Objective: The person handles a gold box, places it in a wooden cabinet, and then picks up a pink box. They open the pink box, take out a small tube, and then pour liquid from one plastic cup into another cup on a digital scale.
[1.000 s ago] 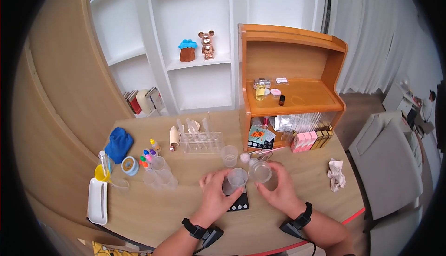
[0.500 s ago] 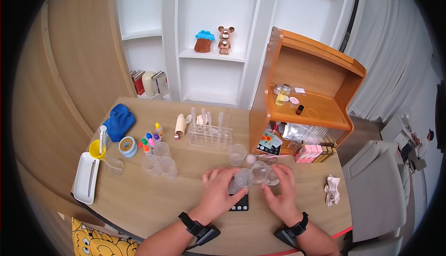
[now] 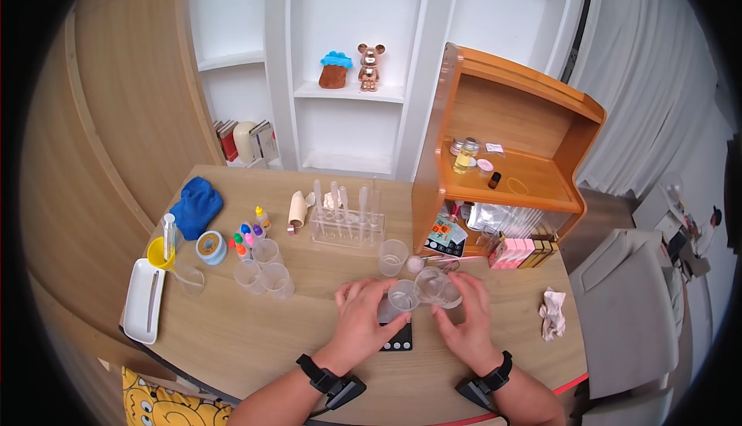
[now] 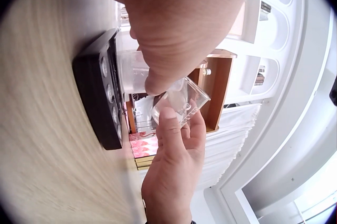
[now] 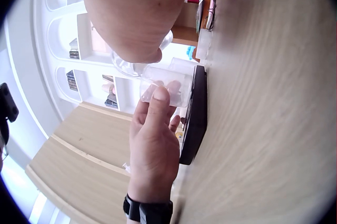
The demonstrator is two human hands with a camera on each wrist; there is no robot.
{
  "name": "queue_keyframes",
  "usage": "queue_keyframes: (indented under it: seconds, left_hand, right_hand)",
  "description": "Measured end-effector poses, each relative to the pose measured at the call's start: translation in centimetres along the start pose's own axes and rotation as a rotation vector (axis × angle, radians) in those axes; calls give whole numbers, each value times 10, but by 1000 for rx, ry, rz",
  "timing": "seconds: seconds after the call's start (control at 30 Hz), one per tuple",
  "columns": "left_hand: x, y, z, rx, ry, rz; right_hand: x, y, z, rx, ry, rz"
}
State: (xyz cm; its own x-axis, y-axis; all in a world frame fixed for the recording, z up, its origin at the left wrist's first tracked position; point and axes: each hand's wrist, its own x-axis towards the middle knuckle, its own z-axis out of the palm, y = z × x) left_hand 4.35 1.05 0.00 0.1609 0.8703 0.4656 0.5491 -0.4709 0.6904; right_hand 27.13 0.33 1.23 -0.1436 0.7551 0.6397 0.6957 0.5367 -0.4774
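Observation:
My left hand grips a translucent plastic cup over a black digital scale with round buttons. The right hand holds a clear beaker between thumb and fingers. This beaker is tilted to the left, its rim right at the cup's rim. Printed marks show on its wall in the left wrist view. From the right wrist, the cup appears upright close over the scale, with the left thumb against its side. My hands cover much of the scale.
Another plastic cup stands behind my hands, near a test tube rack. To the left are several cups, small coloured bottles, a white tray and a blue cloth. A wooden shelf unit rises at the back right; a crumpled tissue lies right.
The right hand has tipped the beaker leftward and brought its rim to the cup. My left hand keeps its hold on the cup. The head view has shifted somewhat.

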Motion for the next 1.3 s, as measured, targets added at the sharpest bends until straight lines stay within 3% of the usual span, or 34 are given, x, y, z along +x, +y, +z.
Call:
queue_keyframes:
  seconds: [0.13,0.27,0.33,0.37,0.43,0.8,1.3]
  left_hand:
    - [0,2,-2,-10,-4,-17]
    - [1,-2,-4,3,-19,-36]
    - [1,-8,-5,7,63,-82]
    - [2,-12,-6,15,52,-73]
    - [7,-25,-8,38,225,-140]
    - [31,-84,3,-295,201,-302]
    - [37,-70,1,-195,145,-307]
  right_hand:
    - [-6,9,7,-8,-31,74]
    - [-13,25,15,104,-97,259]
    - [-14,28,16,127,-109,306]
    - [-14,28,16,106,-84,274]
    - [-15,29,17,90,-42,253]
    - [-15,30,18,73,-108,267]
    - [-15,31,17,44,-133,237]
